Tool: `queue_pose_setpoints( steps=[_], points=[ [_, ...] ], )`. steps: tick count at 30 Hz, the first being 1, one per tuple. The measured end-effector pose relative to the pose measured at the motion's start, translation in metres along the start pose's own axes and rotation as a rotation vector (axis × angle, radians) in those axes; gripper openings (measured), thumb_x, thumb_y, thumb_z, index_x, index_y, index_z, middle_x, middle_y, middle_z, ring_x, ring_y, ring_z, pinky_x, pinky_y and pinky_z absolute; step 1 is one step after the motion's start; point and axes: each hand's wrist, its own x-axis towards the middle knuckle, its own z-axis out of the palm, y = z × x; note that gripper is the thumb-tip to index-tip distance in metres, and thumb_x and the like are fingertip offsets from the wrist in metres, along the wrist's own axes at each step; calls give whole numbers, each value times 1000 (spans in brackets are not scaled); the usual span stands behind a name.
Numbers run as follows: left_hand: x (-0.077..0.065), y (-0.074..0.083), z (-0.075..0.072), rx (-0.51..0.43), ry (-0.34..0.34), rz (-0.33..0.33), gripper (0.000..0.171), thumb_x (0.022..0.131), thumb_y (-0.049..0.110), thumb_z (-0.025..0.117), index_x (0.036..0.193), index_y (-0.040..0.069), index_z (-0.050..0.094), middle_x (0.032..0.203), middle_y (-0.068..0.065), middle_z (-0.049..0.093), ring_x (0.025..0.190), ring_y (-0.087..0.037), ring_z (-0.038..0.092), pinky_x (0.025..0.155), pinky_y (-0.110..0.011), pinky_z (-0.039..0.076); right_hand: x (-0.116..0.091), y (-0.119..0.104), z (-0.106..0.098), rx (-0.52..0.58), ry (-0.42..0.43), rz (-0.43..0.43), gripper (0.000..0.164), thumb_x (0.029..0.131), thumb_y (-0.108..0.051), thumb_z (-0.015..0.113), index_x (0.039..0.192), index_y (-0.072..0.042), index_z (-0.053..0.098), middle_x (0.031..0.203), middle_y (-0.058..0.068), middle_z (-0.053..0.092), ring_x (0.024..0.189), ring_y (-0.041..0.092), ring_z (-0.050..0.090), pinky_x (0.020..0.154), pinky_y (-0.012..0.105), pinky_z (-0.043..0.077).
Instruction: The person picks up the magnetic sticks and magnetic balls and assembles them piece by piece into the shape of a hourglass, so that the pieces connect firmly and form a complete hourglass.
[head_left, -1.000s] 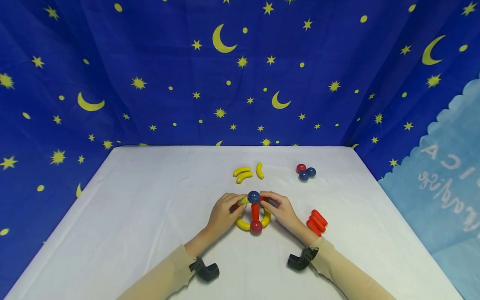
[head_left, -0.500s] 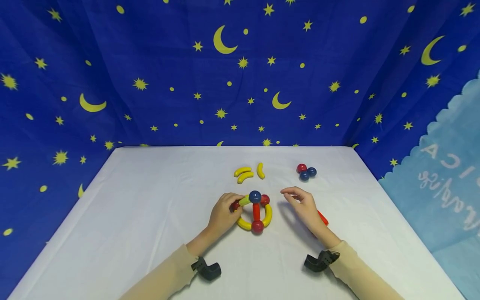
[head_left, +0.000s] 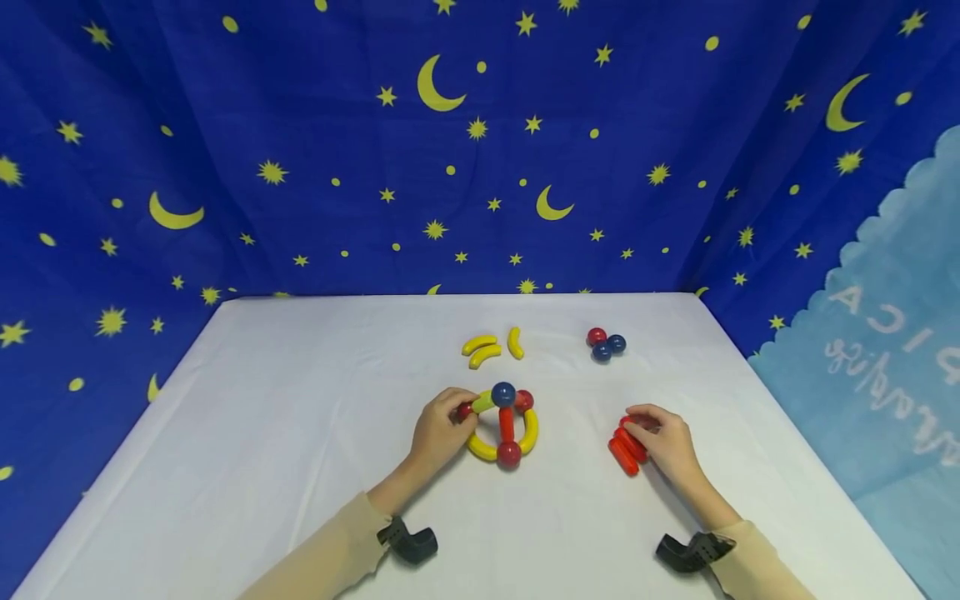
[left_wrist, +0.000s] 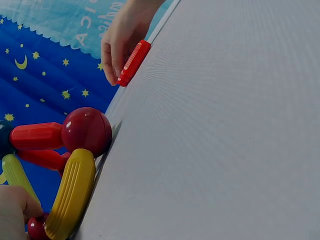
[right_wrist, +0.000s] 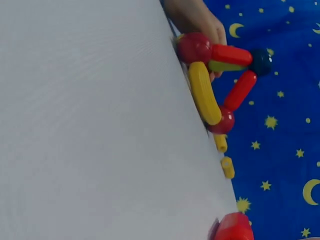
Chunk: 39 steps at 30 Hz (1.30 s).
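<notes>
A frame of magnetic balls and sticks (head_left: 507,425) stands on the table in front of me: a ring of curved yellow sticks and red balls, with straight sticks rising to a blue ball (head_left: 503,394) on top. My left hand (head_left: 442,429) holds the frame at its left red ball (head_left: 465,410), beside the yellow-green stick (head_left: 482,402). To the right, my right hand (head_left: 667,442) pinches a straight red stick between thumb and forefinger, partly hidden by the hand. More red sticks (head_left: 624,457) lie right beside it. The left wrist view shows the right fingertips at a red stick's (left_wrist: 135,61) end.
Behind the frame lie several loose curved yellow sticks (head_left: 485,356). Toward the back right, two blue balls (head_left: 602,352) and a red ball (head_left: 597,336) sit together. A blue star-patterned cloth (head_left: 337,125) hangs beyond the white table's (head_left: 300,350) far edge.
My right hand has let go of the frame's right side and moved right to the red sticks. The left hand has stayed on the frame.
</notes>
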Motion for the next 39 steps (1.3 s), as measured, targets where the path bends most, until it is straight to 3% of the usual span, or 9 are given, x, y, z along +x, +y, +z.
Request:
queue_pose_setpoints(
  steps=[7,11,16,24,31,39],
  points=[
    [2,-2,1,-25,10,-26,23,77,6,70,99,8,73,98,-2,70,82,-12,60,71,-20,49,0,-3,-5,-79,20,87,28,78,-5,72,102,7,67,85,19,68,66,4,51,57,16,43],
    [1,-2,0,-19,6,-48,22,77,6,70,99,8,72,97,-2,69,82,-12,59,71,-20,49,6,-10,-1,-13,62,101,28,78,-5,73,103,6,67,88,21,69,66,-1,53,58,13,45],
    [1,-1,-3,-18,10,-51,21,77,6,70,98,8,72,96,-3,69,82,-12,59,70,-20,48,21,-41,10,223,68,1,26,82,-3,70,106,7,66,99,25,68,73,-11,56,67,8,49],
    [0,-1,-1,-31,2,-25,21,76,7,70,98,8,72,99,-3,69,85,-13,60,71,-21,48,38,-120,37,489,-104,-114,31,86,-9,68,113,4,62,112,22,63,90,-1,61,79,15,53],
    [-1,2,0,-16,-16,-24,20,80,20,72,98,11,72,99,-1,69,84,-13,58,72,-21,47,43,-160,59,580,-202,-217,30,86,-5,67,113,7,61,110,25,64,91,2,62,79,19,54],
    [0,3,-2,10,-14,-21,20,82,23,72,97,11,72,97,-1,68,83,-13,57,72,-21,47,45,-161,75,555,-239,-278,29,85,-2,67,112,6,62,107,25,64,88,1,61,76,17,54]
  ],
)
